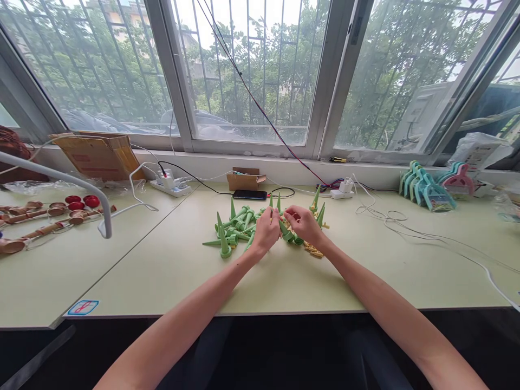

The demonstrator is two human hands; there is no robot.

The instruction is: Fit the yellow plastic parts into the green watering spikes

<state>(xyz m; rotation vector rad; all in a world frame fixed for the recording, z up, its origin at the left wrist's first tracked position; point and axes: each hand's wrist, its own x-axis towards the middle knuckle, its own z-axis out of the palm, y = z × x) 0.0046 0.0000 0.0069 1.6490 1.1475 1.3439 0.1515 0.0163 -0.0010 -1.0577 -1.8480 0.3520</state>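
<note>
My left hand (267,232) is closed in a pinch over the middle of a pile of green plastic cone-shaped spikes (225,244). My right hand (305,226) meets it fingertip to fingertip, thumb and fingers also pinched together. Whatever sits between the fingers is small and mostly hidden. Green tips rise just behind the hands, and I cannot tell whether one of them is held. Some spikes stand upright on wide collars; others lie on their sides. Small yellow plastic pieces (313,251) lie under and beside my right wrist.
Behind the pile are a black phone (249,194) and a small open cardboard box (245,179). Power strips (170,187) and white cables run along the back. Teal plastic hangers (426,189) stand at right. Wooden toys with red balls (91,201) and a white curved bar (106,216) are left.
</note>
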